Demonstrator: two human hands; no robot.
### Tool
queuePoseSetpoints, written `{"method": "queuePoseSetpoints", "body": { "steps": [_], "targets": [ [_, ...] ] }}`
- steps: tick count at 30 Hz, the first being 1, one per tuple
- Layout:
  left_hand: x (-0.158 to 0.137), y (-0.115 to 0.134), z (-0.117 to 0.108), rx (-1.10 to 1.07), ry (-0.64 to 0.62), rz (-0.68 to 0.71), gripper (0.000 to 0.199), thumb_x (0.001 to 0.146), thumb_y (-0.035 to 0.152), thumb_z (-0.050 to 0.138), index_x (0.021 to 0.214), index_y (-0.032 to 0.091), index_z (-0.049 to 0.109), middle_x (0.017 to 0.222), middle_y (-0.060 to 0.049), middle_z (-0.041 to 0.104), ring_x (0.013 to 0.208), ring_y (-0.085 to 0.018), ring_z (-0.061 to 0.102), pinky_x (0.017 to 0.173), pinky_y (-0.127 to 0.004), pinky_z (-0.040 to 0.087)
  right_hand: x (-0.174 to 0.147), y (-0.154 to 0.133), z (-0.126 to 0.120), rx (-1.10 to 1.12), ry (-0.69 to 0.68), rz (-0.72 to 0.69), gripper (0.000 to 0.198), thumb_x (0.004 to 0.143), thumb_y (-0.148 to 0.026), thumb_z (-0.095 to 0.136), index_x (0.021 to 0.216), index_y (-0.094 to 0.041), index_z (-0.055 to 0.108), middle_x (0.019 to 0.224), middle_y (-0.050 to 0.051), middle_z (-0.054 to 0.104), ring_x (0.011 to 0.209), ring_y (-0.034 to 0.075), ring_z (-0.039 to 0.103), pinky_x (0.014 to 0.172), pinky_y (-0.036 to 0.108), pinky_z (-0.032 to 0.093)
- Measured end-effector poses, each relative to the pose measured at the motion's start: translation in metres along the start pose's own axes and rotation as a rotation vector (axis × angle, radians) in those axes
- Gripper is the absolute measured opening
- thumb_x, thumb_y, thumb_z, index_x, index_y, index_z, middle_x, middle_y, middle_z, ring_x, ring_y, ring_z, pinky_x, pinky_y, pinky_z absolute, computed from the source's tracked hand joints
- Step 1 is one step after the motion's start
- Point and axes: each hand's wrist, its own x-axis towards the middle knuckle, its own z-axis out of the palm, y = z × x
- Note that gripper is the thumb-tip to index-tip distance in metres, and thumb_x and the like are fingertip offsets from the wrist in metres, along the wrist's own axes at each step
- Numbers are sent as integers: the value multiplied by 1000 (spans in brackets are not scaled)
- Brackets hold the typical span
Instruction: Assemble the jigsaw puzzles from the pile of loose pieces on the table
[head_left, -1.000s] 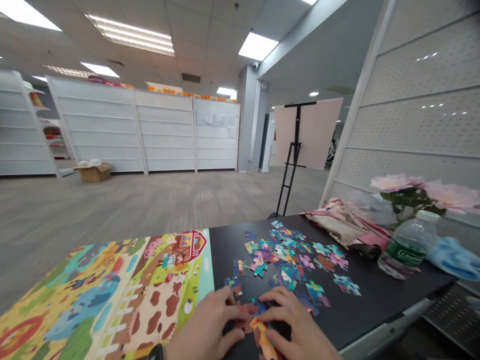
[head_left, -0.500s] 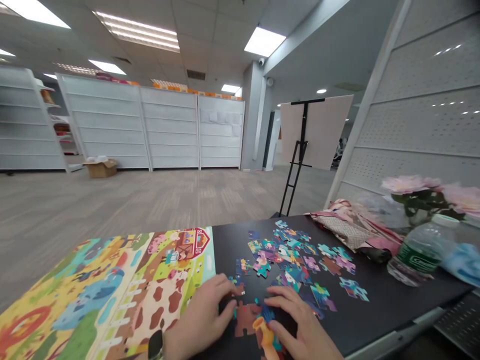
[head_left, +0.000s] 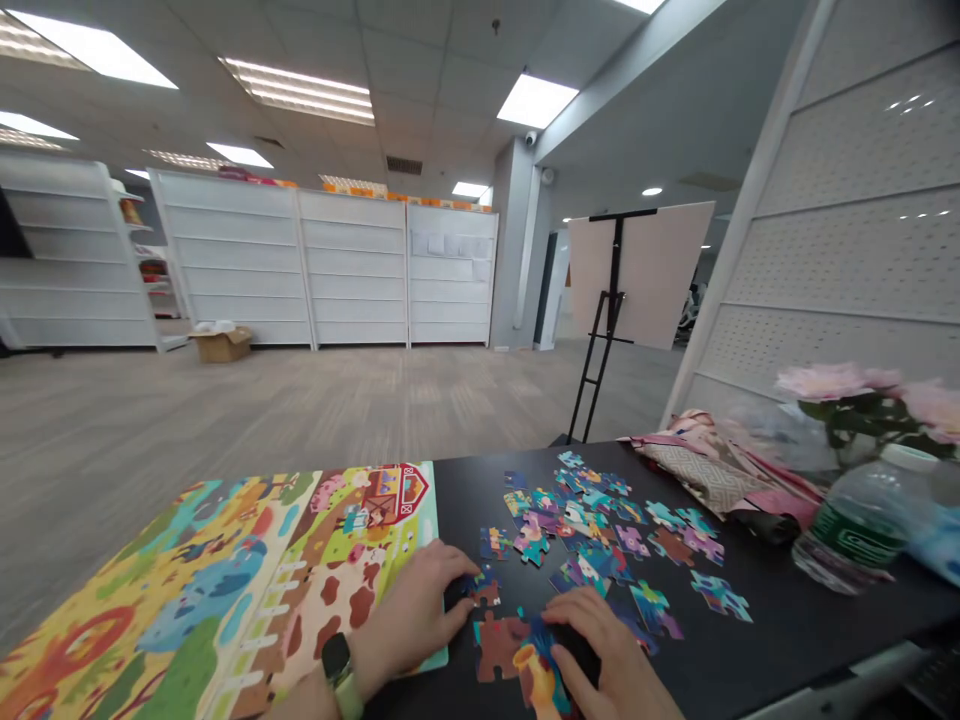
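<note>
My left hand [head_left: 420, 610], with a watch [head_left: 337, 655] on its wrist, has its thumb and fingertips at the left edge of a small dark jigsaw puzzle piece [head_left: 487, 588]. Just below that piece lie joined jigsaw pieces, a brown one [head_left: 496, 645] and one with a yellow-orange shape [head_left: 536, 675]. My right hand [head_left: 611, 650] is curled, gripping the right side of these joined pieces with thumb and fingers. Its palm hides part of them. Many loose puzzle pieces [head_left: 592, 515] are spread beyond my right hand.
A colourful farm-animal picture board [head_left: 285, 580] lies at the left of the black table [head_left: 465, 500]. On the right stand a plastic bottle [head_left: 855, 530], a patterned cloth bag [head_left: 720, 470] and pink flowers [head_left: 825, 380]. Behind the table is an easel [head_left: 615, 270].
The view has tilted up slightly and shifted left. My left fingers have drawn back a little, so more of the small dark piece shows. My right hand stays at the joined pieces.
</note>
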Motion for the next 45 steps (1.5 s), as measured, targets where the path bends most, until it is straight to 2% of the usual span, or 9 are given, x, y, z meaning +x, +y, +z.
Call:
{"method": "queuePoseSetpoints", "body": {
  "steps": [5,14,19,23,26,30,34,38,45],
  "targets": [
    [-1,5,2,-23,23,2,28,84,16,68,110,26,67,110,-1,67,105,-20,60,94,-33,47,-3,1,1,17,29,-10,19,90,-22,56,105,-22,68,108,9,70,105,25,65,95,41,55],
    [-3,4,4,-38,-44,45,26,89,18,63,105,34,75,115,-2,62,110,-21,58,98,-35,46,-3,1,1,-3,8,8,19,91,-22,54,105,-22,67,109,10,69,106,25,64,95,41,55],
    [-5,10,-5,62,-76,80,39,87,12,57,111,38,73,117,-1,61,109,-21,57,96,-35,47,-4,1,1,-1,9,-8,19,92,-23,53,106,-21,66,109,10,69,106,25,64,95,42,54],
    [-9,22,-18,253,-167,147,53,81,7,55,120,41,68,113,-1,63,104,-25,58,91,-43,48,-5,3,2,-4,17,-12,19,93,-23,53,107,-22,65,110,10,69,106,25,64,95,42,55],
    [-12,29,-24,301,-194,153,44,87,12,53,121,37,66,119,-3,63,107,-28,58,92,-47,48,-4,3,2,-9,17,3,19,92,-23,53,107,-22,66,111,10,68,108,25,64,96,42,54],
    [-15,31,-22,253,-214,170,38,92,18,52,125,34,61,138,-3,58,123,-29,53,104,-49,43,-4,1,3,-9,9,11,20,92,-21,53,107,-21,66,111,10,69,108,25,64,97,41,54],
    [-18,29,-18,215,-230,177,31,94,20,52,121,29,62,135,-4,60,123,-28,54,106,-46,43,-4,0,3,-7,20,3,20,91,-21,54,107,-22,67,110,10,69,107,25,64,96,40,54],
    [-18,28,-17,219,-225,173,25,96,24,51,117,30,62,134,-2,60,120,-27,55,105,-48,44,-4,2,3,5,36,-3,19,91,-23,55,105,-23,67,109,10,70,105,25,65,94,40,55],
    [-17,26,-15,194,-224,134,29,94,23,55,121,33,60,131,-1,60,120,-26,55,106,-49,46,-2,1,5,8,75,-14,18,90,-21,55,103,-24,68,106,8,72,101,24,67,91,37,57]
  ]
}}
